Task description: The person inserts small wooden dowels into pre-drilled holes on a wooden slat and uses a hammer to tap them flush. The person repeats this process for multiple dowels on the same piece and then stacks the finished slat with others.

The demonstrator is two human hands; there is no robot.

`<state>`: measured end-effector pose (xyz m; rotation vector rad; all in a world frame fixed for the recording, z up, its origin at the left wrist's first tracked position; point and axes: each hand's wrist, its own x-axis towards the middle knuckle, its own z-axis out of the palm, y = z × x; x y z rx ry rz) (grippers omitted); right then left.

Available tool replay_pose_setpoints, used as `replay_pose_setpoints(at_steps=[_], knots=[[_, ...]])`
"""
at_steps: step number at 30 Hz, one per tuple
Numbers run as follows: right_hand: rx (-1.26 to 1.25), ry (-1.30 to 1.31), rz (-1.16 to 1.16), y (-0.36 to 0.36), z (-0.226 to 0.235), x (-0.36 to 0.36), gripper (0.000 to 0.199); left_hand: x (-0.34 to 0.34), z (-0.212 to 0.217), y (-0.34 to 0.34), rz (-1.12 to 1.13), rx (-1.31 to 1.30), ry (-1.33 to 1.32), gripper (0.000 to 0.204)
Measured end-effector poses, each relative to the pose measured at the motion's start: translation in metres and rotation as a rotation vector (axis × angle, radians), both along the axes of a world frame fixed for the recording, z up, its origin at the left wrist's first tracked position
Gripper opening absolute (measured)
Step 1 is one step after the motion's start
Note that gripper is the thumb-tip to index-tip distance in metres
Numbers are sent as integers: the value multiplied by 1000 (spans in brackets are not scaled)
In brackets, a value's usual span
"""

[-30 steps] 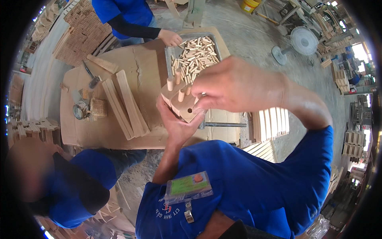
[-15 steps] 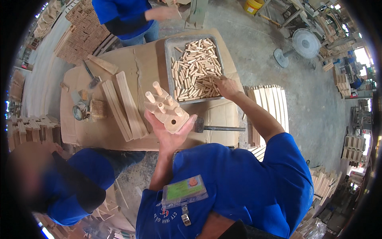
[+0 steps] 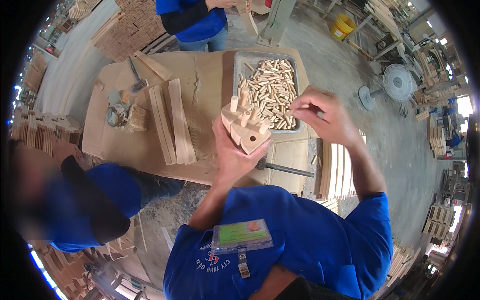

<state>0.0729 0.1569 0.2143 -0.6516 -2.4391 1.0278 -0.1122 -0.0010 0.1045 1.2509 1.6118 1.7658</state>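
Observation:
My left hand (image 3: 232, 156) is closed round a bundle of wooden pieces (image 3: 240, 131) held over the table's near side. Several dowels stand upright from their end faces; the nearest piece shows a bare dark hole (image 3: 253, 139). My right hand (image 3: 327, 116) is raised beside the tray's right edge, thumb and fingers pinched on a small wooden dowel, mostly covered by the fingertips. Beyond the bundle lies a grey tray (image 3: 236, 75) heaped with loose dowels (image 3: 274, 82). A hammer (image 3: 290, 170) rests below my left hand, its head partly hidden.
On the cardboard-covered table (image 3: 210, 75) lie long wooden strips (image 3: 181, 122), another hammer (image 3: 136, 80) and a round tin (image 3: 116, 115). Stacked boards (image 3: 340, 167) stand at the right. One co-worker (image 3: 195, 25) stands across the table, another (image 3: 110, 200) at the left. A fan (image 3: 398, 82) stands farther right.
My right hand has lifted out of the dowels in the tray with a dowel in its fingertips. The view has shifted, and the bundle in my left hand now overlaps the tray's near corner.

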Motion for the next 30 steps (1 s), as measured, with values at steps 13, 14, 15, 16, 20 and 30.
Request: replay_pose_setpoints(at_steps=[13, 14, 15, 16, 20, 30], knots=[[876, -192, 490, -40, 85, -61, 12, 0, -2, 6, 17, 54, 29, 103], [927, -215, 504, -40, 85, -63, 10, 0, -3, 6, 23, 56, 21, 103], [935, -223, 525, -40, 87, -64, 8, 0, -4, 6, 15, 61, 4, 103], [939, -232, 542, -40, 88, -64, 7, 1, -5, 6, 3, 63, -14, 104], [935, -212, 609, -37, 87, -67, 4, 2, -2, 3, 17, 8, 86, 105], [796, -194, 468, -36, 76, -61, 30, -2, -2, 7, 9, 61, 4, 103]])
